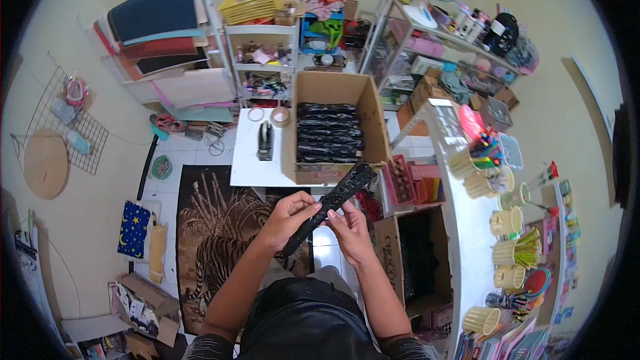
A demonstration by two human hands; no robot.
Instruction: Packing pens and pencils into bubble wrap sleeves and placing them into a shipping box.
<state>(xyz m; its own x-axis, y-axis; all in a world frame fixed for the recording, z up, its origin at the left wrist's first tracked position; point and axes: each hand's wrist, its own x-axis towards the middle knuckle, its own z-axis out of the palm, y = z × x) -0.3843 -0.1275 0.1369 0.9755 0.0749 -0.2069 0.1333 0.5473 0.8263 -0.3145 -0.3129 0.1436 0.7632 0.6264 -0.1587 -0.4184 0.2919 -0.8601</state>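
Note:
A long, narrow bundle wrapped in shiny black plastic (325, 210) is held slantwise before my chest, its far end up to the right. My left hand (295, 217) pinches its left side between thumb and fingers. From the right, the thumb and fingers of my right hand (349, 230) grip the same bundle near its middle. Just beyond it, an open cardboard box (336, 85) stands on a white table (262, 174). Several similar black bundles (329, 132) lie stacked in a row inside that box. What the plastic wraps is hidden.
Left of the box are a black tape dispenser (265, 141) and a brown tape roll (280, 116). Another open carton (390, 255) with black contents sits low at my right. A long white counter (470, 250) carries several pen baskets (506, 222). A tiger-patterned rug (215, 240) covers floor at left.

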